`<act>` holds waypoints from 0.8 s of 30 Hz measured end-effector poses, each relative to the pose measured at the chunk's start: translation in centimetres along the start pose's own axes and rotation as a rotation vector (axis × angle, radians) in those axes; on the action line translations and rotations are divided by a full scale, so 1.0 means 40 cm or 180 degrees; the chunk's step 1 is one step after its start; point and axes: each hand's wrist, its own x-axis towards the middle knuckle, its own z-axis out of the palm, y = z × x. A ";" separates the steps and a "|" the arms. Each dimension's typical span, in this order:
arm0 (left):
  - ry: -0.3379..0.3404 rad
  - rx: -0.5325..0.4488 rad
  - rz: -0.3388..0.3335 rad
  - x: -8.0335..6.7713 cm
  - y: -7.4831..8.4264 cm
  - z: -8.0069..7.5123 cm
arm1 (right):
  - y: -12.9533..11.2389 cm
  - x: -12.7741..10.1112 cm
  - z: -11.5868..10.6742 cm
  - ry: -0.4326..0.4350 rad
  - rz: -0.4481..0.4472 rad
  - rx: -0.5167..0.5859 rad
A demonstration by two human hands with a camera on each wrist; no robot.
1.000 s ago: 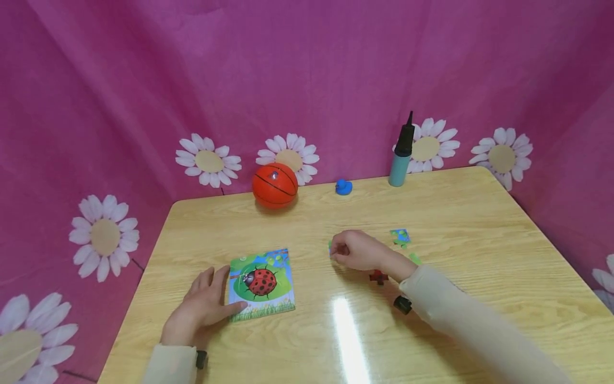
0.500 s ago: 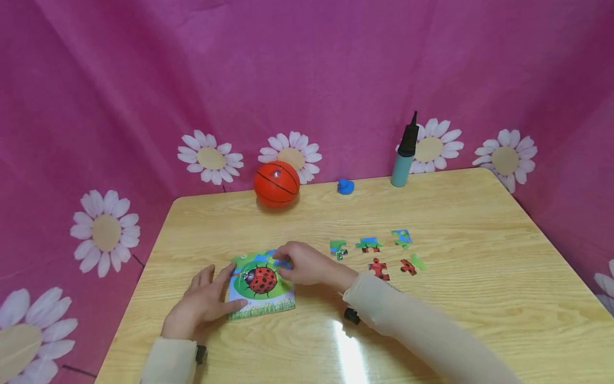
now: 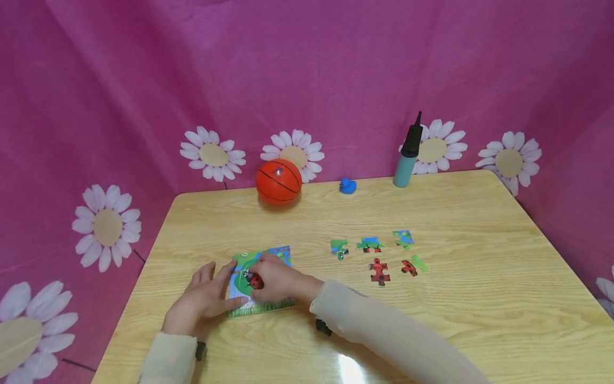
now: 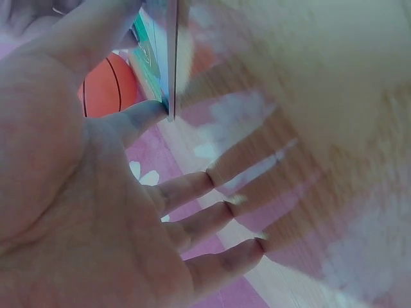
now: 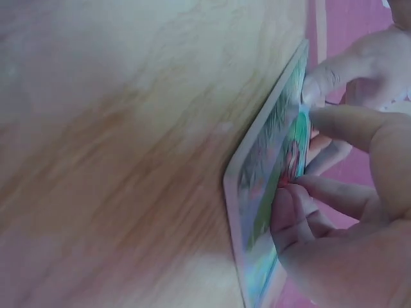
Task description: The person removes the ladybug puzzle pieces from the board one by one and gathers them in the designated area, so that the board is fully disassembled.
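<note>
A square ladybug puzzle (image 3: 240, 292) lies flat on the table. My left hand (image 3: 203, 296) rests at its left side with fingers spread, the thumb reaching over the lower left corner. In the left wrist view a fingertip (image 4: 154, 110) of this hand touches the puzzle's edge. Over the puzzle's middle, my right hand (image 3: 275, 278) has its fingers curled down and pinches a puzzle piece, which it mostly hides. Red shows between thumb and finger in the right wrist view, close to the puzzle's surface (image 5: 257, 186). Part of the ladybug (image 3: 255, 281) shows beside the right hand.
Several loose puzzle pieces lie right of the puzzle, among them a red one (image 3: 380, 272) and a blue-green one (image 3: 404, 238). Along the back stand an orange ball (image 3: 279, 182), a blue toy duck (image 3: 347, 186) and a hand pump (image 3: 408, 154), before a pink flowered curtain (image 3: 307, 64).
My right hand has come left from the loose pieces onto the puzzle, reaching first its upper right, then its middle. The loose pieces it covered now show. My left hand has stayed at the puzzle's side.
</note>
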 end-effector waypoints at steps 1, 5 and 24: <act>0.0003 0.0021 0.0017 0.000 0.000 -0.001 | -0.006 0.002 0.001 -0.0012 0.0068 0.0011; 0.0018 0.0054 0.0052 0.000 0.002 -0.001 | -0.019 0.007 0.005 -0.0046 0.0324 0.0083; 0.0041 0.0008 0.0119 0.009 -0.012 0.008 | -0.002 0.013 0.023 0.0360 0.0175 0.1124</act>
